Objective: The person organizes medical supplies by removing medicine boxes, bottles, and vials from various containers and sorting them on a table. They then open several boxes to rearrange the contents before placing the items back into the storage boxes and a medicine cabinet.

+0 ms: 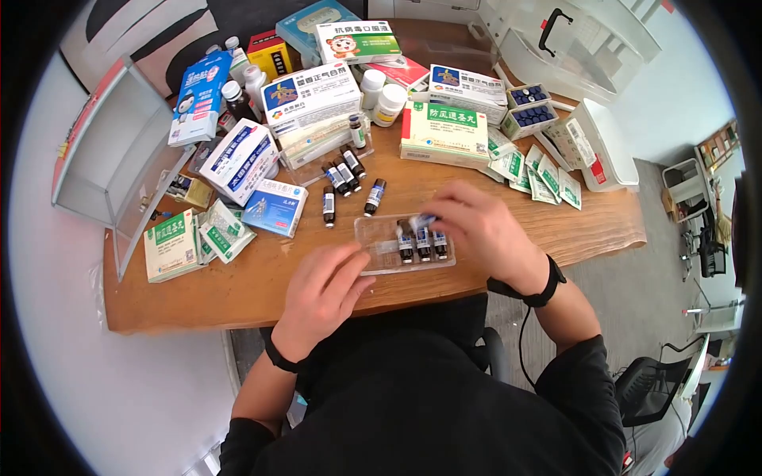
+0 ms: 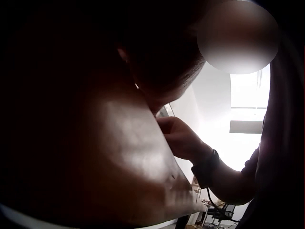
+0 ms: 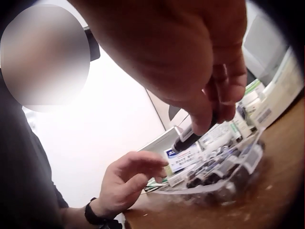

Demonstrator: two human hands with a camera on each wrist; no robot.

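Note:
A clear plastic tray (image 1: pixel 385 258) lies near the table's front edge, with several dark vials (image 1: pixel 423 247) standing side by side in its right part. Over the tray, my right hand (image 1: pixel 480 226) pinches a dark vial (image 3: pixel 187 138) between thumb and fingers; the right wrist view shows it tilted above the tray. At the tray's left end, my left hand (image 1: pixel 324 289) holds nothing, its fingers loosely bent beside the rim. Several more vials (image 1: pixel 342 178) are behind the tray, one (image 1: pixel 375 197) lying closest to it.
Medicine boxes (image 1: pixel 313 95), white bottles (image 1: pixel 390 105) and green-white sachets (image 1: pixel 544 174) crowd the table's back. A blue box (image 1: pixel 275 208) lies left of the loose vials. Open clear bins (image 1: pixel 119 159) stand at the left and at the back right (image 1: pixel 587 47).

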